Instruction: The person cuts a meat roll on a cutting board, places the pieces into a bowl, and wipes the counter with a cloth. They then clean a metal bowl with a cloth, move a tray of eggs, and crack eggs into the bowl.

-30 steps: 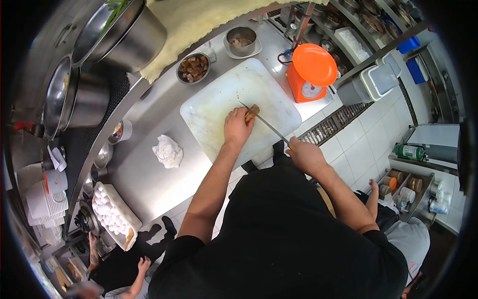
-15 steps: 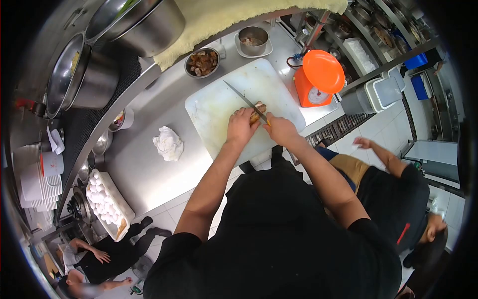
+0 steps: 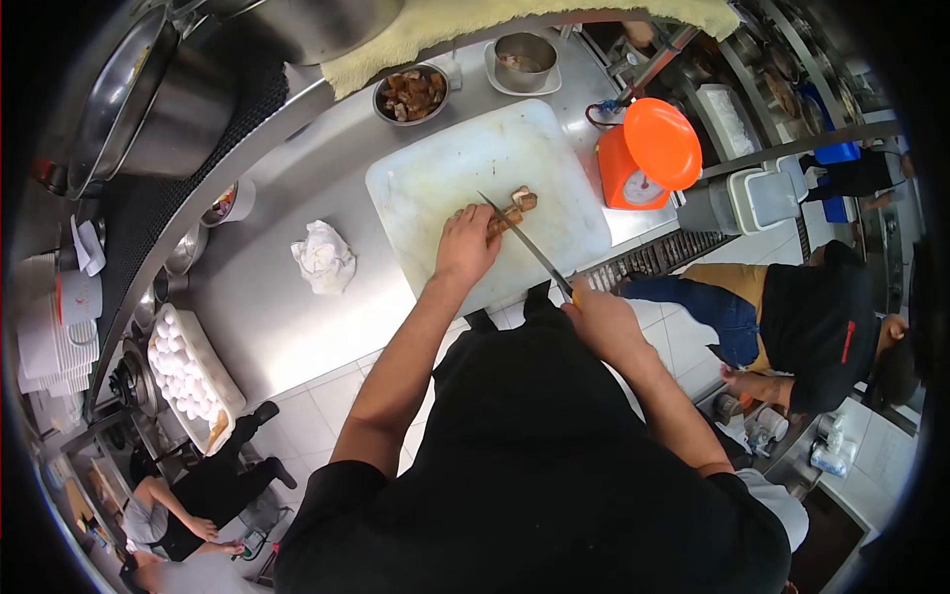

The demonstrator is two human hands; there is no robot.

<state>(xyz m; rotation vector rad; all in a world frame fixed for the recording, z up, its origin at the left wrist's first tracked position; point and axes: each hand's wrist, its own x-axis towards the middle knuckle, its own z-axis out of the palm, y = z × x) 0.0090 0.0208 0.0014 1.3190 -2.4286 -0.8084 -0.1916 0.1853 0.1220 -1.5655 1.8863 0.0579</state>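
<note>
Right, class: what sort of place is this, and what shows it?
Probably a commercial kitchen: brown food pieces lie on a white rectangular cutting board, beside it stands an orange round-topped dial scale, and a long whitish tray holds what look like white eggs.

Browned, lumpy meat [image 3: 515, 210] on a white cutting board [image 3: 416, 178], long-bladed knife [image 3: 534, 252] slanting across the meat

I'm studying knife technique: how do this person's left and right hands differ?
The left hand rests on brown food, fingers bent over it; the right hand grips the knife by its handle. The left hand is over the cutting board; the right hand is off its edge. Both look ungloved.
</note>
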